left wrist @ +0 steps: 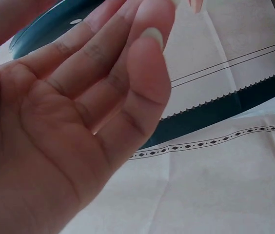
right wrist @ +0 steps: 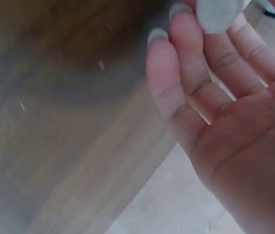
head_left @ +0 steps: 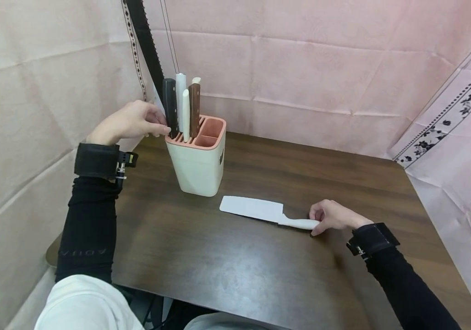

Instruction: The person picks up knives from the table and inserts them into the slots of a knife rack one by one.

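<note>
A white knife with a broad, flat blade lies on the table, its blade pointing left. My right hand pinches the end of its white handle between thumb and fingers; the rounded handle end also shows in the right wrist view. Toward the back left stands a pale knife holder with a pink top. My left hand is at its left edge, fingers loosely bent, beside a black knife handle. That dark handle appears behind the fingers in the left wrist view.
Upright in the holder are a brown knife handle and white handles. Its right side has wider compartments. Pink cloth hangs behind the wooden table, with more cloth on the left.
</note>
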Action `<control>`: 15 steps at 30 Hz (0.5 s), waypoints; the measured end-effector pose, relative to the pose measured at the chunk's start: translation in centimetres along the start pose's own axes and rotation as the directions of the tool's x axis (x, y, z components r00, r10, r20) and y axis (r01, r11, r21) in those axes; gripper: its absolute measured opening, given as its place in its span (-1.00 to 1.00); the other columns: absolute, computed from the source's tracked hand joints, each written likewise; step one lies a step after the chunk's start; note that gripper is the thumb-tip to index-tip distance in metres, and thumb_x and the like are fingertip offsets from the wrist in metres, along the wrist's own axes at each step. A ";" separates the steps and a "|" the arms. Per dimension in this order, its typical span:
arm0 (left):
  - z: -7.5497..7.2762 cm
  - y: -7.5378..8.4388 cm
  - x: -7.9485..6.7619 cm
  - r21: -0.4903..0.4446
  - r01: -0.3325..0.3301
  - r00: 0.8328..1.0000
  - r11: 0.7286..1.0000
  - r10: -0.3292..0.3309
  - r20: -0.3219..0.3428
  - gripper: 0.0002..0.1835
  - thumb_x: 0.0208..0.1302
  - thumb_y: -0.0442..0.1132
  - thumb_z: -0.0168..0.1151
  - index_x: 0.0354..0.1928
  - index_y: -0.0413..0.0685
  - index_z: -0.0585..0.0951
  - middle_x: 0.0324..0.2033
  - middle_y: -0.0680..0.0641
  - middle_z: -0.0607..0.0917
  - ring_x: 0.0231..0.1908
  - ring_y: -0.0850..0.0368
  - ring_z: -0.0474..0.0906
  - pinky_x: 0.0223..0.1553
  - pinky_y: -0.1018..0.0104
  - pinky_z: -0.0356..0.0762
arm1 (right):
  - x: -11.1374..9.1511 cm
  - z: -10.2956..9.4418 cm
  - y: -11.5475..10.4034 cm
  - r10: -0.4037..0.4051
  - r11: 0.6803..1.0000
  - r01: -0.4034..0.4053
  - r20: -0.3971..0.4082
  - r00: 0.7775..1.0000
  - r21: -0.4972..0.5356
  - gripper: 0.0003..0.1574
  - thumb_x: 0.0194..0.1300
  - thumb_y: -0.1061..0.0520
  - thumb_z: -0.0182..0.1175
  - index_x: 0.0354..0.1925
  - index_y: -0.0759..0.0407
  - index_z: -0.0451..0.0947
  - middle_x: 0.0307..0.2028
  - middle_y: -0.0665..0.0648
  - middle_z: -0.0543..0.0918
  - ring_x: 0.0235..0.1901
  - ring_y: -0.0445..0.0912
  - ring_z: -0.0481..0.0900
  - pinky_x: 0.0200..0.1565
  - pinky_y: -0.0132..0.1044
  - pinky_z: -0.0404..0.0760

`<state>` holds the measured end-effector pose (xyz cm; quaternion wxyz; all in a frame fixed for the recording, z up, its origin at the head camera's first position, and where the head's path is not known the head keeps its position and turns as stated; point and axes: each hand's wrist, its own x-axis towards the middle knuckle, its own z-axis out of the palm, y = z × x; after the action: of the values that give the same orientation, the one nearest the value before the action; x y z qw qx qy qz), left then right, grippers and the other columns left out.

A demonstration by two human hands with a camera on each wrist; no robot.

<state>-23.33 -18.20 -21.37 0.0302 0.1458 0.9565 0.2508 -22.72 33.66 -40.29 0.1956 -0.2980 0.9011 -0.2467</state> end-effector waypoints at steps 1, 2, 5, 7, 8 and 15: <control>0.0 0.0 -0.1 -0.008 -0.003 1.000 1.000 0.003 0.002 -0.60 0.17 -0.05 0.23 -0.13 -0.27 0.57 -0.29 -0.28 0.68 -0.33 -0.02 0.55 -0.32 0.15 0.46 | -0.1 -0.5 0.1 -0.013 1.000 0.013 -0.009 1.000 0.015 -0.64 -0.23 0.08 0.50 -0.46 0.14 0.54 -0.56 0.06 0.61 -0.52 -0.11 0.50 -0.46 -0.27 0.48; -0.1 0.0 -0.2 -0.013 -0.004 1.000 1.000 0.004 -0.001 -0.60 0.17 -0.05 0.23 -0.14 -0.27 0.58 -0.29 -0.28 0.68 -0.32 -0.02 0.54 -0.31 0.14 0.46 | -0.3 -1.1 0.1 -0.023 0.999 0.024 -0.018 1.000 0.037 -0.65 -0.21 0.07 0.49 -0.45 0.15 0.56 -0.55 0.09 0.63 -0.52 -0.09 0.51 -0.46 -0.27 0.50; -0.2 0.3 -0.7 -0.037 -0.016 1.000 0.999 0.016 -0.017 -0.62 0.17 -0.04 0.23 -0.15 -0.23 0.58 -0.29 -0.25 0.68 -0.30 -0.02 0.54 -0.25 0.09 0.46 | -0.9 -3.2 -0.2 -0.047 0.995 0.052 -0.064 0.997 0.090 -0.67 -0.16 0.05 0.47 -0.42 0.17 0.61 -0.51 0.15 0.68 -0.50 -0.07 0.55 -0.45 -0.28 0.52; -0.3 0.7 -1.0 -0.054 -0.025 0.999 0.998 0.024 -0.025 -0.63 0.18 -0.04 0.23 -0.15 -0.22 0.58 -0.26 -0.23 0.68 -0.27 -0.02 0.54 -0.21 0.07 0.47 | -1.2 -4.7 -0.6 -0.047 0.991 0.060 -0.105 0.993 0.121 -0.67 -0.13 0.03 0.46 -0.39 0.17 0.63 -0.49 0.16 0.69 -0.49 -0.06 0.56 -0.44 -0.30 0.52; -0.4 0.9 -1.1 -0.055 -0.030 0.999 0.998 0.028 -0.027 -0.64 0.18 -0.04 0.22 -0.15 -0.21 0.57 -0.25 -0.23 0.68 -0.26 -0.02 0.54 -0.20 0.06 0.47 | -1.4 -5.5 -1.0 -0.038 0.989 0.055 -0.126 0.991 0.137 -0.67 -0.12 0.03 0.45 -0.37 0.17 0.64 -0.48 0.16 0.70 -0.48 -0.05 0.55 -0.43 -0.30 0.51; -0.5 2.7 -1.6 -0.091 -0.102 0.994 0.991 0.098 -0.043 -0.67 0.20 -0.09 0.22 -0.12 -0.20 0.54 -0.16 -0.28 0.68 -0.19 0.00 0.52 -0.12 0.06 0.43 | -1.8 -9.9 -4.2 0.016 0.985 0.035 -0.293 0.956 0.168 -0.70 -0.04 0.06 0.41 -0.27 0.09 0.67 -0.48 -0.01 0.72 -0.45 -0.03 0.56 -0.41 -0.28 0.52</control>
<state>-21.15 -16.66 -19.63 0.0059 0.1870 0.9356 0.2993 -24.43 35.06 -29.65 0.0834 -0.2445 0.8941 -0.3658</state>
